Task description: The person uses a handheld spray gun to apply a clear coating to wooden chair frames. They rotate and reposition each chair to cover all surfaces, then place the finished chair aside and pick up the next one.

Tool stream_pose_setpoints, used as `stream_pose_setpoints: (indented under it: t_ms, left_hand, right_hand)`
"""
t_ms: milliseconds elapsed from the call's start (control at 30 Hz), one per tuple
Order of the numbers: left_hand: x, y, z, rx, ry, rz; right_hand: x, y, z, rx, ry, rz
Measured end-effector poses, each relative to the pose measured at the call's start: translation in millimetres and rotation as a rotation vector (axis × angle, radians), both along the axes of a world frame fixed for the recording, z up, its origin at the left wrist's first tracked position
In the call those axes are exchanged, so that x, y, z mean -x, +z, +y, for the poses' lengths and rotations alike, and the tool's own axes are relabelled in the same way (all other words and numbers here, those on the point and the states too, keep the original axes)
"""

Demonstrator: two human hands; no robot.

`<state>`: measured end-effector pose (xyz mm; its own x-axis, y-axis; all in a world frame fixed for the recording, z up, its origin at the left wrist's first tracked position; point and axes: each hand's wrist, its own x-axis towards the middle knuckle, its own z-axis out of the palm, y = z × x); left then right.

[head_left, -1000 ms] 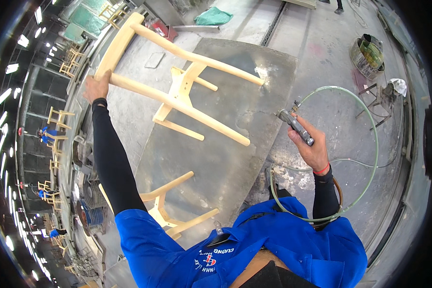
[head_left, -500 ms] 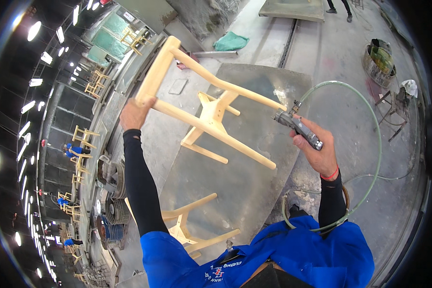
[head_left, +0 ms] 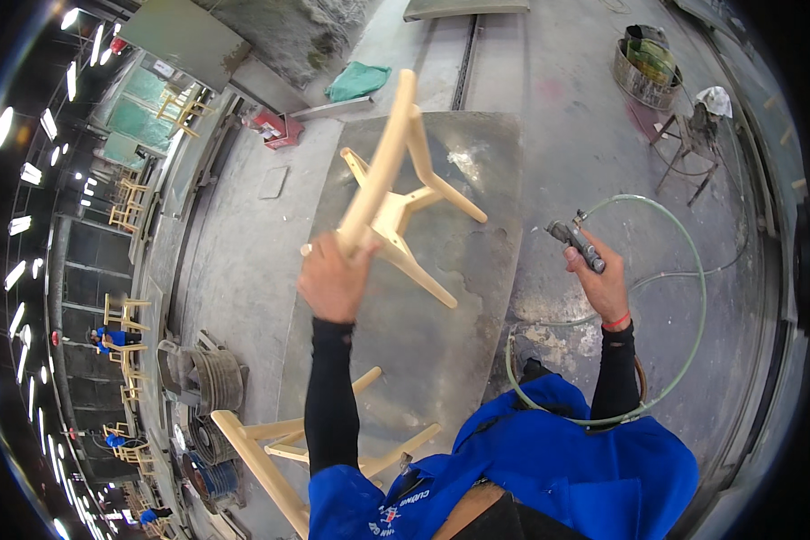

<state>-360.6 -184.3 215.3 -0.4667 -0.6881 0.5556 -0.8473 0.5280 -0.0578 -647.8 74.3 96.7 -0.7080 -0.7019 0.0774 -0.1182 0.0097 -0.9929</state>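
Observation:
My left hand (head_left: 333, 281) is closed around the top bar of a pale wooden chair frame (head_left: 385, 162), holding it tilted. The frame's legs and cross-shaped middle point away over a grey slab (head_left: 319, 333). In my right hand (head_left: 603, 283) is a grey metal spray gun (head_left: 576, 243), apart from the frame and to its right. A green hose (head_left: 698, 297) loops from the gun around my right forearm. A second wooden chair frame (head_left: 256, 459) stands at the lower left, partly hidden by my left arm.
Drums and coils (head_left: 216, 382) stand left of the slab. Farther off are a red box (head_left: 283, 132) and a green cloth (head_left: 358, 81). A round tub (head_left: 643, 85) and a small stool (head_left: 688, 148) stand far right. People in blue and more chair frames line the far left.
My left hand has swung the chair frame round, so its top bar now points away from me. The spray gun, close to a frame end before, is now farther from it.

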Motion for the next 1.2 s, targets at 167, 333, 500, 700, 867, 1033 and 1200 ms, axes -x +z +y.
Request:
stream_pose_setpoints:
  t_ms: [167, 333, 500, 700, 867, 1033, 1200]
  left_hand:
    - [25, 14, -111, -0.050, -0.040, -0.041]
    - [23, 145, -113, -0.624, -0.691, 0.668]
    - [-61, 198, 50, -0.712, -0.863, 0.591]
    - [5, 90, 149, -0.724, -0.801, 0.281]
    - [69, 46, 139, -0.781, -0.743, 0.289]
    - [82, 29, 118, -0.834, -0.702, 0.304]
    - [87, 30, 107, -0.790, -0.658, 0.320]
  right_hand:
    - [15, 28, 16, -0.046, 0.056, 0.209]
    - [44, 75, 31, -0.090, 0.293, 0.659]
    - [53, 94, 40, -0.195, 0.498, 0.814]
    - [40, 62, 36, -0.180, 0.622, 0.828]
    - [66, 68, -4, -0.206, 0.749, 0.817]
    - [70, 79, -32, -0.357, 0.895, 0.800]
    - [52, 67, -46, -0.251, 0.935, 0.813]
